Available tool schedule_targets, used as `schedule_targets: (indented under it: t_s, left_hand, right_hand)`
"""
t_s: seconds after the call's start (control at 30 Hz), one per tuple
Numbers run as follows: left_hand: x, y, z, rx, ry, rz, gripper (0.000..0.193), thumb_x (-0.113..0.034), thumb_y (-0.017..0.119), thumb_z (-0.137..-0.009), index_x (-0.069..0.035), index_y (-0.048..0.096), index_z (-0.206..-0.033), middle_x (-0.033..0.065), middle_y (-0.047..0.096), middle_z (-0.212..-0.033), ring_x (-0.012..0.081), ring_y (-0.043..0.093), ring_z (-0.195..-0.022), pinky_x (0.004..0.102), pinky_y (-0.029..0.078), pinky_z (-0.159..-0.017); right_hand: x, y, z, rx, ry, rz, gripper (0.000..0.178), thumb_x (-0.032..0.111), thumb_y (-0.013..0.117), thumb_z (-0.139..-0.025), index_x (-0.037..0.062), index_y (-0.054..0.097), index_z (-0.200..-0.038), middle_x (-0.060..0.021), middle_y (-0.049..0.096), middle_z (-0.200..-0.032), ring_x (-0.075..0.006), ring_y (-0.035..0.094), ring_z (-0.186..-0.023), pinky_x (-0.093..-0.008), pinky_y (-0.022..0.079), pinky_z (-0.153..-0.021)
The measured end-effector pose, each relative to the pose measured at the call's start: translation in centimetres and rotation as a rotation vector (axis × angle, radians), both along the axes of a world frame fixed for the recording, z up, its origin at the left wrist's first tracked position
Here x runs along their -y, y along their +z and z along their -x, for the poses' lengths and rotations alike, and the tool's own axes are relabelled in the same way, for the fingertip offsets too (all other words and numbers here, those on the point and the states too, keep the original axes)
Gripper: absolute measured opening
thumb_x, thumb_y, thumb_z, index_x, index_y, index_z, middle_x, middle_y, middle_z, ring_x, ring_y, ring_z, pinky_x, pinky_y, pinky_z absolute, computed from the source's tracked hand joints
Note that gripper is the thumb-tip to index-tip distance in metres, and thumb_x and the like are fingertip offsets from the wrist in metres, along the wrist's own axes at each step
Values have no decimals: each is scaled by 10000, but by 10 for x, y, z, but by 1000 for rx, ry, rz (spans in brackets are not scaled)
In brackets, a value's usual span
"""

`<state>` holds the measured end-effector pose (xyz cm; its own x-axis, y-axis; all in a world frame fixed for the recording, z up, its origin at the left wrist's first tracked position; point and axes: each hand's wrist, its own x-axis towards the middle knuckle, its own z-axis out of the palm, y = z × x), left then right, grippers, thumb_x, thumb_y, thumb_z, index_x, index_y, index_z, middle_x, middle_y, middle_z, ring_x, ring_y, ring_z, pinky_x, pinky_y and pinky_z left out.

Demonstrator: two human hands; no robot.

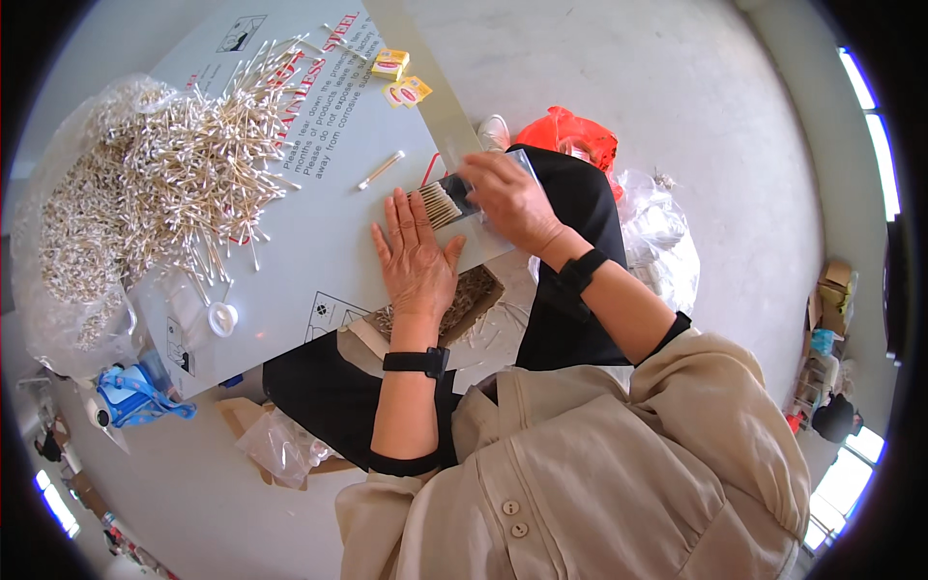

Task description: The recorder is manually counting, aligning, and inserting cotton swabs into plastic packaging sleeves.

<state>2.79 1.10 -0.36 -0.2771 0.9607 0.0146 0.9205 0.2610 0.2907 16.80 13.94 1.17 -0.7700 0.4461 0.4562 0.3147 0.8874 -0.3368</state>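
Observation:
A neat row of cotton swabs lies near the table's edge, on or inside a dark, glossy strip whose kind I cannot make out. My left hand rests palm down with its fingers stretched out, the fingertips touching the left end of the row. Over the strip's right part is my right hand, its fingers bent and blurred; whether they grip anything cannot be told. A clear plastic edge shows beyond it. Left of the row, a small bundle of swabs lies alone on the table.
Loose cotton swabs spill from a big clear bag at the left. Small yellow boxes stand at the far edge. Beneath the table edge sits an open cardboard box on my lap. A red bag and white plastic bags lie on the floor.

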Motion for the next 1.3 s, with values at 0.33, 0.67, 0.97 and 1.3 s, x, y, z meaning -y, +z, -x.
schedule_targets:
  t_s: [0.33, 0.67, 0.97, 1.3]
  left_hand:
    - [2, -6, 0, -36, 0, -74, 848, -546, 513, -940, -2, 240, -1530, 175, 222, -1609, 304, 174, -1504, 537, 114, -1201]
    - [-1, -8, -2, -63, 3, -114, 824, -552, 484, -957, 0, 255, -1524, 191, 265, -1588, 330, 208, -1490, 566, 146, -1181]
    - [-7, -8, -11, -16, 19, -89, 881, -534, 557, -916, 6, 235, -1532, 174, 212, -1613, 300, 163, -1508, 534, 79, -1202]
    - [-13, -7, -25, 5, -9, -100, 860, -511, 529, -937, 9, 202, -1538, 186, 193, -1614, 312, 152, -1509, 536, 93, -1198]
  right_hand:
    - [9, 34, 41, 723, -276, 258, 106, 138, 665, -779, 64, 727, -823, -142, 716, -839, -314, 718, -818, -407, 572, -671]
    - [3, 40, 60, 836, -268, 189, 130, 126, 646, -769, 72, 747, -829, -129, 725, -812, -292, 725, -782, -398, 570, -650]
    - [-19, 20, 22, 537, -402, 532, 180, 241, 637, -714, 84, 726, -720, -156, 700, -762, -337, 689, -759, -418, 550, -711]
    - [-16, 16, 19, 435, -393, 507, 186, 253, 626, -704, 85, 697, -667, -169, 675, -703, -342, 680, -725, -434, 546, -693]
